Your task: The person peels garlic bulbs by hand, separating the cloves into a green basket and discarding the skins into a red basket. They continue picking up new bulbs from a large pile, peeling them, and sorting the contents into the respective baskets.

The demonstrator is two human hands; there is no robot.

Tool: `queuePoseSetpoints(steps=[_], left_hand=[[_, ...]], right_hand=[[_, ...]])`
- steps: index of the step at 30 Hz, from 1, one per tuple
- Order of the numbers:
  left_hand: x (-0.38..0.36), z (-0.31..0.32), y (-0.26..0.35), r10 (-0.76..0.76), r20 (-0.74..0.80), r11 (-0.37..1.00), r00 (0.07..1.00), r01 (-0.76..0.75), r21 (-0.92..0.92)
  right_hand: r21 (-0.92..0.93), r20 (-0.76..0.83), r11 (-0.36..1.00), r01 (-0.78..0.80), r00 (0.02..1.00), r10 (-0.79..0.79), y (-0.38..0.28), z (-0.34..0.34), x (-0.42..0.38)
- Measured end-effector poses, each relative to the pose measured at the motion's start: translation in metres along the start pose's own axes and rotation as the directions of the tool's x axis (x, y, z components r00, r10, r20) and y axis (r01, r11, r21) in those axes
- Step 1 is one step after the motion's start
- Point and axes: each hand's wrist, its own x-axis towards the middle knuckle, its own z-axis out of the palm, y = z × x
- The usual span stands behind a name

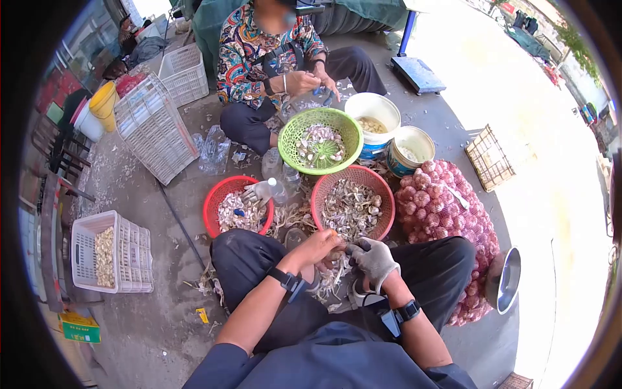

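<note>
My bare left hand (pixel 317 249) and my right hand (pixel 376 260), in a grey glove with dark fingertips, come together between my knees. Both have curled, closed fingers; whatever lies between them is too small to make out. Right beyond them sits a pinkish-red basket (pixel 315 206) of garlic bulbs and dry skins. Loose garlic skins (pixel 332 282) litter the ground beneath my hands. To the left, a red basket (pixel 208 209) holds garlic cloves, with a pale glove (pixel 258 192) at its edge. A green basket (pixel 355 150) with cloves stands farther off.
A mesh sack of garlic bulbs (pixel 447 214) leans by my right knee, beside a metal bowl (pixel 507 281). Two buckets (pixel 389 107) stand ahead. Opposite sits a person (pixel 265 65), hands together. White crates (pixel 133 259) stand left; a platform scale (pixel 418 74) is behind.
</note>
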Motion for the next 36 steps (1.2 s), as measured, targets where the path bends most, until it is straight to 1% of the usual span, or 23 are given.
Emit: queuePoseSetpoints(steps=[3,4,6,7,10,11,14,15,18,21,24,26,27,30,31,33,36], left_hand=[[-0.024,0.024,-0.012,0.01,-0.105,0.982,0.994,-0.029,-0.184],[-0.03,0.036,-0.018,0.021,-0.153,0.971,0.988,-0.057,-0.234],[-0.042,0.055,-0.03,0.035,-0.255,0.934,0.966,-0.123,-0.336],[-0.05,0.059,-0.036,0.011,-0.259,0.925,0.966,-0.108,-0.364],[-0.047,0.069,-0.062,-0.02,-0.396,0.885,0.918,-0.168,-0.434],[-0.024,0.059,-0.107,0.107,-0.452,0.936,0.886,-0.244,-0.255],[-0.047,0.06,-0.072,0.047,-0.428,0.912,0.902,-0.214,-0.35],[-0.049,0.06,-0.071,0.047,-0.424,0.91,0.904,-0.214,-0.355],[-0.025,0.056,-0.1,0.139,-0.47,0.93,0.872,-0.278,-0.24],[-0.046,0.069,-0.059,0.054,-0.447,0.876,0.893,-0.257,-0.408],[-0.045,0.071,-0.054,0.011,-0.454,0.888,0.891,-0.217,-0.405],[-0.032,0.069,-0.071,0.184,-0.525,0.948,0.831,-0.291,-0.127],[-0.034,0.069,-0.065,0.275,-0.54,0.949,0.796,-0.315,0.019],[-0.049,0.07,-0.045,0.404,-0.553,0.894,0.729,-0.441,0.072],[-0.05,0.068,-0.041,0.443,-0.536,0.879,0.719,-0.465,0.103],[-0.054,0.065,-0.04,0.514,-0.503,0.846,0.695,-0.508,0.163],[-0.048,0.061,-0.052,0.553,-0.462,0.828,0.693,-0.522,0.207]], right_hand=[[0.317,-0.193,0.945,0.075,0.981,-0.013,0.003,0.018,-0.029],[0.457,-0.143,0.886,0.081,0.99,-0.017,0.013,0.025,-0.03],[0.598,-0.167,0.777,0.195,0.979,-0.117,0.026,0.045,-0.031],[0.676,-0.098,0.729,0.109,0.994,-0.058,0.028,0.049,-0.033],[0.647,-0.004,0.76,0.051,0.998,-0.063,0.037,0.054,-0.035],[0.594,-0.018,0.798,0.103,0.993,-0.115,0.039,0.054,-0.036],[0.507,-0.012,0.843,0.179,0.98,-0.201,0.037,0.052,-0.036],[0.421,-0.072,0.869,0.262,0.964,-0.256,0.039,0.053,-0.034],[0.419,-0.175,0.872,0.255,0.964,-0.198,0.035,0.057,-0.036],[0.454,-0.195,0.866,0.209,0.972,-0.132,0.02,0.052,-0.046],[0.435,-0.181,0.884,0.171,0.978,-0.1,0.023,0.048,-0.044],[0.322,-0.226,0.912,0.252,0.956,-0.184,0.03,0.047,-0.037],[0.264,-0.244,0.92,0.291,0.943,-0.228,0.035,0.047,-0.034],[0.205,-0.193,0.945,0.256,0.957,-0.217,0.044,0.045,-0.027],[0.196,-0.18,0.948,0.25,0.96,-0.216,0.044,0.046,-0.027],[0.179,-0.15,0.955,0.238,0.966,-0.212,0.044,0.048,-0.029],[0.049,-0.111,0.967,0.248,0.964,-0.242,0.052,0.05,-0.025]])
